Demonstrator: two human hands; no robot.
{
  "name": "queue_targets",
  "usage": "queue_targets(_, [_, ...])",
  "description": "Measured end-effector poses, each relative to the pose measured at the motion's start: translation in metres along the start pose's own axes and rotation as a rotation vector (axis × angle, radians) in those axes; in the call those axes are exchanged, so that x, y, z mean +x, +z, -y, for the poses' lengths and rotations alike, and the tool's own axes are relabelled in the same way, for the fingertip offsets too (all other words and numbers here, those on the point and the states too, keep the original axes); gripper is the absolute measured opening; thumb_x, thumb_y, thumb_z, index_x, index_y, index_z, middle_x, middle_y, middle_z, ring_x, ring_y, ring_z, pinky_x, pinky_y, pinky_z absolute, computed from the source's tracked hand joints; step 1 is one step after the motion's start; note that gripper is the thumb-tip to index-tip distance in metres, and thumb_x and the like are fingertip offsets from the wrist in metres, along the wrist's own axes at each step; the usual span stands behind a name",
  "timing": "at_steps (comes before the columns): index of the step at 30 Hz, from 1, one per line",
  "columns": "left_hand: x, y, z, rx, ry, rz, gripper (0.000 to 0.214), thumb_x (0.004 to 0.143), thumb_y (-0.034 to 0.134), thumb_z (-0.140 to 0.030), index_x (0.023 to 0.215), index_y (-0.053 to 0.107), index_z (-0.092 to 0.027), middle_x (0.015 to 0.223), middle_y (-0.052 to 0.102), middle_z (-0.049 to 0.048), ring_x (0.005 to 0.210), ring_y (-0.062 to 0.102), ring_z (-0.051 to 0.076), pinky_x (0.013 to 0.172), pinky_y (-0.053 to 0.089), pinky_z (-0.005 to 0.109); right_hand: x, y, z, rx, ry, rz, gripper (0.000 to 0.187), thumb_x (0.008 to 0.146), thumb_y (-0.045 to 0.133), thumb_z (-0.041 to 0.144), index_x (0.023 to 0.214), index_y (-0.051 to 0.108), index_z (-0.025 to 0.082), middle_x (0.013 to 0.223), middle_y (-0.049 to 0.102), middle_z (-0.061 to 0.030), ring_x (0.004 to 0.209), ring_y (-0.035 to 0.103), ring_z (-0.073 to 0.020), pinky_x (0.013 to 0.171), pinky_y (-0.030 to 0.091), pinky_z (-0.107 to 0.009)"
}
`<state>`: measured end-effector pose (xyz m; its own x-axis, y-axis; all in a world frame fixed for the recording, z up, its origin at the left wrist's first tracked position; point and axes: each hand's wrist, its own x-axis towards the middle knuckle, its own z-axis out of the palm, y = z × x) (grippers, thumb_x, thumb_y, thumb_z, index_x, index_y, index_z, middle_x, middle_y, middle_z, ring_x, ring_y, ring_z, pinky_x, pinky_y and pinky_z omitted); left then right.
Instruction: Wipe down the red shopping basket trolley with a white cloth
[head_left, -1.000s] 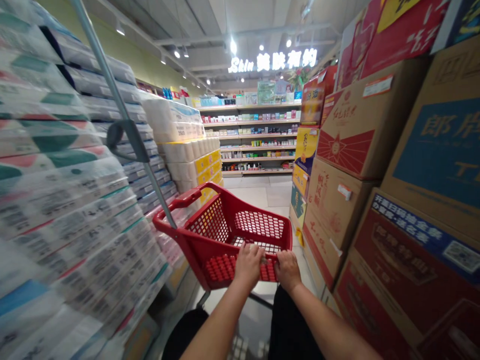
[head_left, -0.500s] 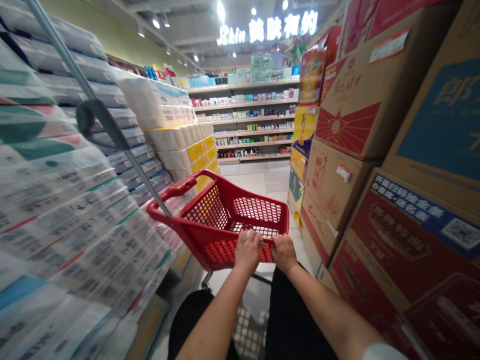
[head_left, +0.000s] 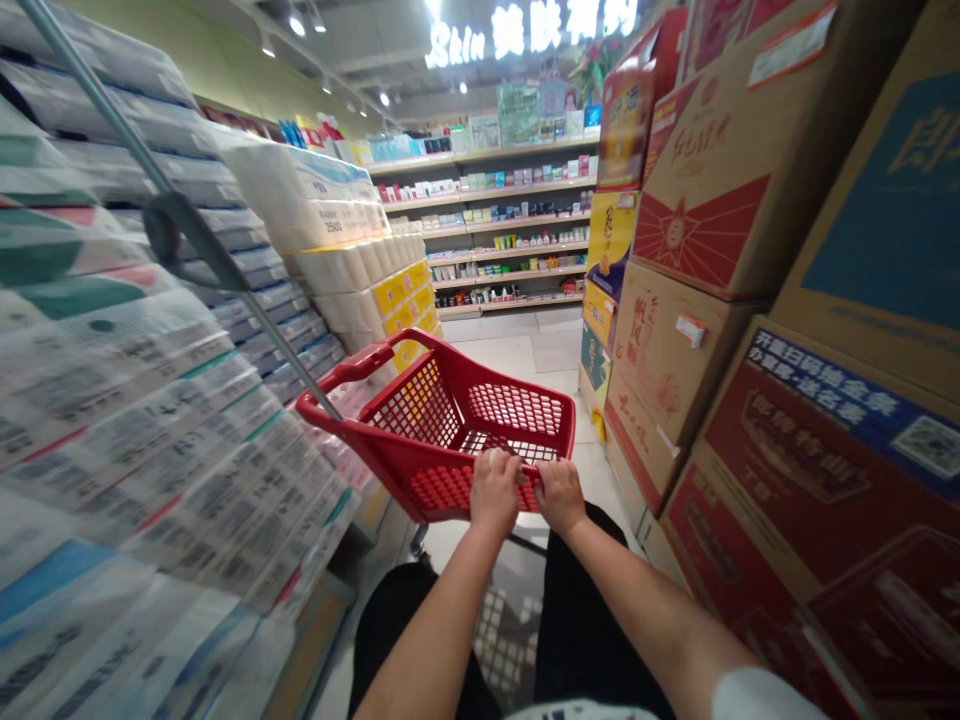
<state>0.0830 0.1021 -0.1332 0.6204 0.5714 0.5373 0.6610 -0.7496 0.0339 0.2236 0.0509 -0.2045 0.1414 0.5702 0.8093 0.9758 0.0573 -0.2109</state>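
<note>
A red plastic shopping cart basket (head_left: 457,425) stands in front of me in a narrow aisle, with nothing visible inside it. My left hand (head_left: 493,491) and my right hand (head_left: 559,495) sit side by side on its near rim, fingers curled over the edge. A grey metal pole (head_left: 187,225) with a dark bracket rises slanting from the cart's left side. My dark trousers show below my arms.
Stacked packs of tissue paper (head_left: 135,400) wall the left side. Piled cardboard boxes (head_left: 720,270) wall the right. The pale tiled floor (head_left: 525,355) runs ahead to shelves of small bottles (head_left: 510,240) under a lit sign (head_left: 525,25).
The cart and I have rolled forward along the aisle; the shelves ahead look nearer and the view has tipped down. Both hands keep the same grip on the rim.
</note>
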Motion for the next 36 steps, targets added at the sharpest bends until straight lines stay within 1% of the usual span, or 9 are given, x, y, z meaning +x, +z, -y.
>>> queue_targets(5, [0.004, -0.005, 0.001, -0.032, 0.136, 0.07, 0.032, 0.088, 0.046, -0.022, 0.118, 0.058, -0.027, 0.116, 0.06, 0.0025, 0.115, 0.045, 0.024, 0.114, 0.02, 0.047, 0.0, -0.004, -0.005, -0.01, -0.036, 0.037, 0.029, 0.081, 0.048, 0.015, 0.108, 0.056, 0.015, 0.086, 0.06, -0.0063, 0.085, 0.049, -0.0219, 0.097, 0.034, -0.04])
queue_targets(9, [0.004, -0.015, 0.026, 0.013, -0.068, -0.017, 0.031, 0.09, 0.043, -0.021, 0.114, 0.061, -0.026, 0.116, 0.061, 0.0056, 0.116, 0.045, 0.026, 0.111, 0.022, 0.052, 0.001, -0.005, -0.005, -0.019, -0.045, 0.036, 0.032, 0.079, 0.048, 0.014, 0.11, 0.056, 0.015, 0.088, 0.06, -0.0068, 0.087, 0.049, -0.0225, 0.098, 0.034, -0.04])
queue_targets(12, [0.002, -0.01, 0.021, 0.037, -0.163, -0.069, 0.031, 0.09, 0.041, -0.019, 0.111, 0.063, -0.022, 0.117, 0.06, 0.0085, 0.12, 0.043, 0.027, 0.111, 0.023, 0.051, 0.001, -0.002, -0.002, -0.03, -0.026, 0.011, 0.03, 0.078, 0.048, 0.014, 0.107, 0.057, 0.015, 0.086, 0.06, -0.0065, 0.085, 0.048, -0.0227, 0.098, 0.034, -0.04])
queue_targets(15, [0.0, -0.002, 0.005, 0.02, -0.05, -0.03, 0.033, 0.088, 0.045, -0.019, 0.116, 0.061, -0.019, 0.12, 0.059, 0.0085, 0.123, 0.04, 0.028, 0.112, 0.024, 0.048, 0.002, -0.002, -0.001, -0.041, -0.006, 0.016, 0.028, 0.079, 0.048, 0.014, 0.106, 0.057, 0.016, 0.085, 0.06, -0.0062, 0.085, 0.048, -0.0227, 0.098, 0.034, -0.04])
queue_targets(18, [-0.001, -0.005, 0.006, -0.018, 0.058, 0.024, 0.036, 0.087, 0.047, -0.021, 0.121, 0.059, -0.024, 0.122, 0.06, 0.0049, 0.121, 0.043, 0.027, 0.113, 0.021, 0.05, 0.002, -0.004, -0.004, -0.033, -0.029, 0.033, 0.029, 0.079, 0.048, 0.014, 0.107, 0.057, 0.016, 0.086, 0.06, -0.0061, 0.086, 0.049, -0.0225, 0.098, 0.034, -0.039])
queue_targets(22, [-0.001, -0.017, 0.034, 0.001, -0.107, -0.046, 0.033, 0.088, 0.044, -0.021, 0.116, 0.062, -0.025, 0.12, 0.061, 0.0058, 0.122, 0.043, 0.028, 0.111, 0.023, 0.053, 0.001, -0.005, -0.007, -0.02, -0.05, 0.026, 0.031, 0.079, 0.048, 0.014, 0.108, 0.057, 0.016, 0.086, 0.06, -0.0063, 0.086, 0.049, -0.0223, 0.098, 0.034, -0.039])
queue_targets(25, [-0.003, -0.017, 0.038, 0.021, -0.173, -0.089, 0.034, 0.087, 0.043, -0.018, 0.115, 0.063, -0.022, 0.12, 0.061, 0.0076, 0.124, 0.04, 0.029, 0.111, 0.026, 0.051, 0.001, -0.004, -0.004, -0.022, -0.026, 0.014, 0.03, 0.078, 0.048, 0.013, 0.107, 0.057, 0.016, 0.086, 0.06, -0.0065, 0.086, 0.049, -0.0223, 0.099, 0.033, -0.04])
queue_targets(32, [-0.002, 0.0, -0.004, -0.011, 0.031, -0.006, 0.039, 0.085, 0.047, -0.016, 0.122, 0.059, -0.023, 0.121, 0.061, 0.0055, 0.123, 0.042, 0.027, 0.113, 0.026, 0.047, 0.002, -0.005, -0.002, -0.047, -0.021, 0.026, 0.027, 0.079, 0.048, 0.013, 0.105, 0.057, 0.016, 0.083, 0.059, -0.0059, 0.084, 0.048, -0.022, 0.098, 0.033, -0.039])
queue_targets(36, [0.001, -0.01, 0.014, 0.004, 0.075, 0.03, 0.04, 0.085, 0.047, -0.017, 0.122, 0.058, -0.027, 0.118, 0.062, 0.0044, 0.118, 0.046, 0.025, 0.113, 0.023, 0.05, 0.001, -0.007, -0.006, -0.043, -0.035, 0.045, 0.03, 0.079, 0.048, 0.014, 0.108, 0.056, 0.016, 0.086, 0.06, -0.0061, 0.086, 0.048, -0.0225, 0.098, 0.033, -0.039])
